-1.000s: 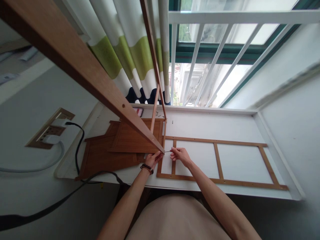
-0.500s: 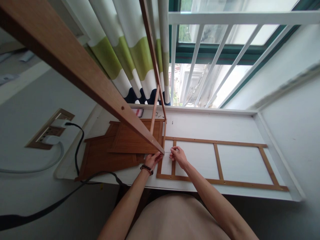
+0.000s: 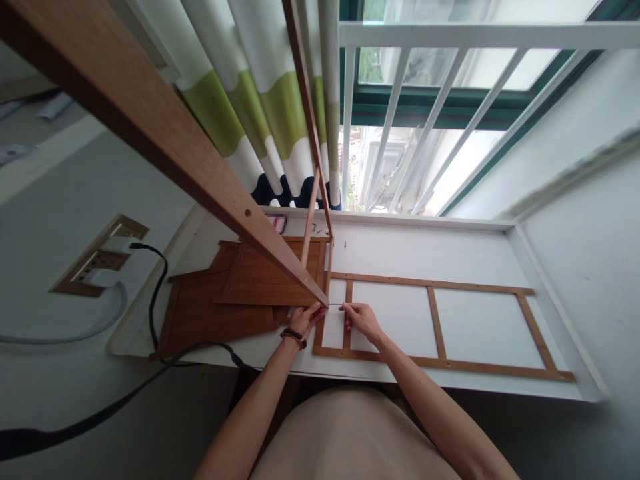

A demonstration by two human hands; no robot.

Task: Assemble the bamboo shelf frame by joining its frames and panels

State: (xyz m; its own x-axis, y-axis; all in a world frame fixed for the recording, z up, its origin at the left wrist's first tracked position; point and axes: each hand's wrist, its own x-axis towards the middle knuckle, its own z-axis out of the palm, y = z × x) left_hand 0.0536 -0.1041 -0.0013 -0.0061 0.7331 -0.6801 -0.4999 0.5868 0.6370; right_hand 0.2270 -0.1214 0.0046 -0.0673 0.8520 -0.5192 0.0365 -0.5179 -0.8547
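A long wooden rail (image 3: 150, 140) of an upright frame slants from the upper left down to the corner of a flat wooden ladder frame (image 3: 435, 320) that lies on the white table (image 3: 400, 247). My left hand (image 3: 303, 319), with a bead bracelet on the wrist, is closed on the lower end of that rail at the joint. My right hand (image 3: 361, 317) pinches a thin metal tool (image 3: 336, 305), probably a hex key, whose tip points into the rail's end.
Brown wooden panels (image 3: 220, 300) lie stacked on the table's left part. A few small screws (image 3: 320, 230) lie near the far edge. A black cable (image 3: 155, 300) runs from a wall socket (image 3: 100, 257) across the table's left corner. Curtain and window bars stand behind.
My right hand has turned slightly on the thin tool and shifted a little. The left hand and the rail stay in place.
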